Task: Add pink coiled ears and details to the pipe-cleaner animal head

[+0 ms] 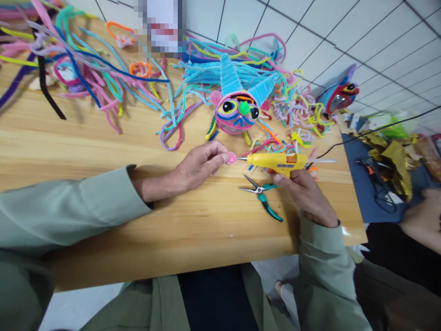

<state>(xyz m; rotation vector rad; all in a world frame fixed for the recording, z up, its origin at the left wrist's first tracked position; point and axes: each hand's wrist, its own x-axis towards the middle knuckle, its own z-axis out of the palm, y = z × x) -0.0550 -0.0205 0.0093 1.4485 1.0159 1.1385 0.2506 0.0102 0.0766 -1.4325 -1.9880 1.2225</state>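
Note:
Between the thumb and fingers of my left hand (203, 166) is a small pink pipe-cleaner coil (232, 158). My right hand (308, 193) grips a yellow hot glue gun (275, 162) by its handle, with its metal nozzle at the coil's right edge; a clear glue stick (322, 161) juts from its back. Just below the gun, pliers (262, 193) with teal handles lie with jaws apart. Behind my hands stands a round pipe-cleaner animal head (236, 123) with tall blue ears, black eyes and a green nose. One pink coil (216, 97) sits on its left side.
Loose coloured pipe cleaners (93, 73) cover the table's back left, and a blue bundle (203, 71) lies behind the head. Short scraps (292, 108) spread to the right, near another pipe-cleaner figure (339, 97). A black cord (379, 126) runs off right, where a person's arm (422, 220) shows.

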